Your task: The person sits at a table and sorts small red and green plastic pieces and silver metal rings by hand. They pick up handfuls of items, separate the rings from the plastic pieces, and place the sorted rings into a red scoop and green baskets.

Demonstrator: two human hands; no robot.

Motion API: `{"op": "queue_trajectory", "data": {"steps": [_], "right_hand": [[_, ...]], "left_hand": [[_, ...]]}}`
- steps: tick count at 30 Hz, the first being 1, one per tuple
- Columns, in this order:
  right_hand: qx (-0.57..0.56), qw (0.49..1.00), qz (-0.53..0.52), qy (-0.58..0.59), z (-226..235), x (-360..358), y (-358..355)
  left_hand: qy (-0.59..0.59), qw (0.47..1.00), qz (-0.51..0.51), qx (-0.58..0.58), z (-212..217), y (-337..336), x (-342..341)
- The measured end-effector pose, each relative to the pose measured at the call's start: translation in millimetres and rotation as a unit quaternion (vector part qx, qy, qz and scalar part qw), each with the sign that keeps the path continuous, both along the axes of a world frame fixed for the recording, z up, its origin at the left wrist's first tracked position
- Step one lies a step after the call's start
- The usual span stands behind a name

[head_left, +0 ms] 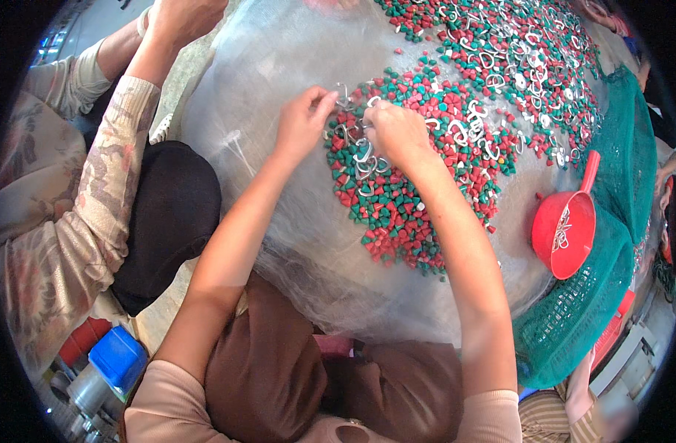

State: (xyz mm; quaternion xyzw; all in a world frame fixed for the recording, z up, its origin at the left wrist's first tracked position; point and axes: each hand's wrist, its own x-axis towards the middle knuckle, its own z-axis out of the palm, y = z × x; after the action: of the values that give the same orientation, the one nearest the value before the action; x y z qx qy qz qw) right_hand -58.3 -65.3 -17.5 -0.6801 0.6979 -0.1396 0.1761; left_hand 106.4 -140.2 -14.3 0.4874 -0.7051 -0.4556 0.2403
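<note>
Bent grey piece (343, 93): at the left margin of the near heap, left of the tabletop's middle. Left hand (304, 122): thumb and forefinger brought together, seemingly pinching this piece. Right hand (400, 133): fingers curled in just beside it, knuckles up; cannot tell what, if anything, they grasp.

Step in hand, my reading: fingertip handling of single pieces at the heap's margin. The next move calls for a fine pinch, both hands kept near each other and low, so that neighbouring pieces are not dragged along.

Under and around the hands: near heap of red and green pieces (389, 199), small and blunt, with white curved pieces (364, 159) on top. A larger mixed spread (500, 55) runs toward the far right of the tabletop (279, 66), which wears a translucent sheet.

Edges and room: exposed sheet lies from the heap to the left edge and down to the near edge by the person's knees, so the left arm has space. The right side is tighter: red scoop (542, 232) holding white pieces, then green netting (618, 199) along the right edge. A co-worker's sleeve (105, 177) is beyond the left edge.
</note>
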Motion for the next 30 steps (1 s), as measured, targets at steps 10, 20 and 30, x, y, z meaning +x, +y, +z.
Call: {"op": "queue_trajectory", "data": {"steps": [10,20,30], "right_hand": [[0.072,0.779,-0.113,-0.612,23.5,-51.6,33.5],[0.17,0.704,-0.229,-0.651,22.0,-17.0,1.2],[0.167,0.749,-0.179,-0.616,13.5,-13.3,11.9]], "left_hand": [[0.311,0.895,-0.031,0.317,-0.7,-0.9,9.1],[0.288,0.869,-0.169,0.366,0.9,8.5,6.1],[0.182,0.907,-0.085,0.37,12.8,13.2,4.5]]}}
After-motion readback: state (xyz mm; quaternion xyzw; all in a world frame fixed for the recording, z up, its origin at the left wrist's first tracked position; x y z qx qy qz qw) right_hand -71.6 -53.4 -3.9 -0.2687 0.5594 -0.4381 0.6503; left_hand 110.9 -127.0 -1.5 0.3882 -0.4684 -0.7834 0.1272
